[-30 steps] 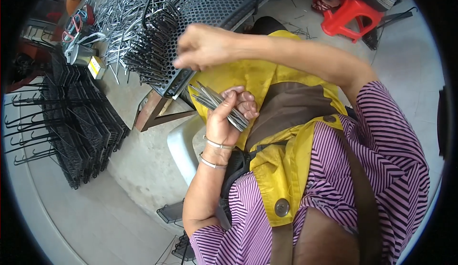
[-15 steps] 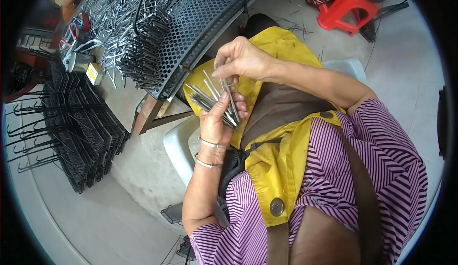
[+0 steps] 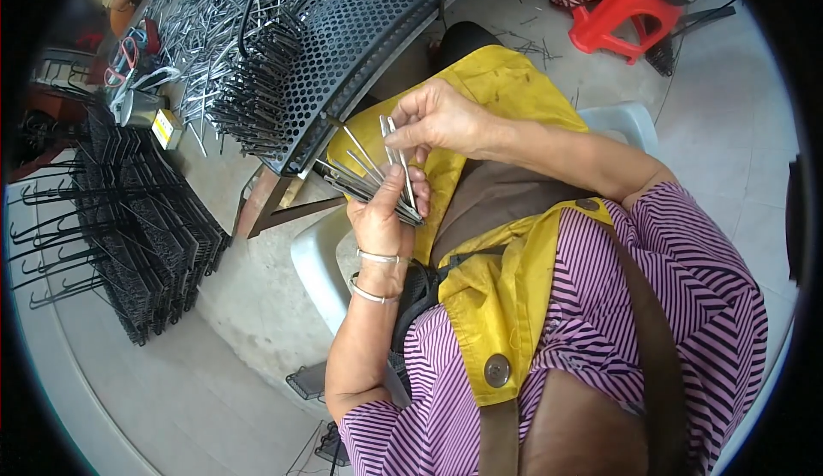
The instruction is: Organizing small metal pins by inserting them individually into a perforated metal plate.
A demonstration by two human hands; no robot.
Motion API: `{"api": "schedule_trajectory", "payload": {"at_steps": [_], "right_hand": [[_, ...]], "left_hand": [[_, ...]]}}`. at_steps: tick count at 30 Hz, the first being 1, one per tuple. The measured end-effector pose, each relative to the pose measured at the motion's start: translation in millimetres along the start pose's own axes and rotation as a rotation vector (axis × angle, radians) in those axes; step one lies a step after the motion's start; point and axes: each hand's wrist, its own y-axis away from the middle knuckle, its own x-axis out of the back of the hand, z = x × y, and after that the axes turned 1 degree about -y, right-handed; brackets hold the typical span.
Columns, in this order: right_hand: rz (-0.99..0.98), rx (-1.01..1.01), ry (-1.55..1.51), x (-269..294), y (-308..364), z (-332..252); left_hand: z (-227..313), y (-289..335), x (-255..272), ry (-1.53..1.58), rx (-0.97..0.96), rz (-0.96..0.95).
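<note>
A fanned bundle of thin grey metal rods [image 3: 370, 178] was gripped in the left hand [image 3: 383, 215], with the fingers closed around its lower end, just in front of the black perforated metal table [image 3: 377, 13]. One or two rods of this bundle were pinched at their upper tips by the right hand [image 3: 437, 120], thumb and forefinger pressed together on them. Both hands were held above the yellow apron [image 3: 506, 245], on the near side of the table. On the table a heap of loose silver wire pieces [image 3: 214, 5] was spread. Left of the table, stacks of black wire hangers [image 3: 129, 219] were placed on the floor. If the left grip were loosened during the pulling, the bundle could probably slide apart and rods could be dropped on the apron or the floor.
</note>
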Motion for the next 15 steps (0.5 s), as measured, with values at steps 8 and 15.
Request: {"api": "schedule_trajectory", "payload": {"at_steps": [8, 15], "right_hand": [[-0.063, -0.087, -0.086, -7, 6, -4], [-0.075, 0.02, 0.088, -2, 1, 7]], "left_hand": [[4, 2, -3, 0.017, 0.002, 0.028], [1, 4, -11, -0.038, -0.025, 0.165]]}}
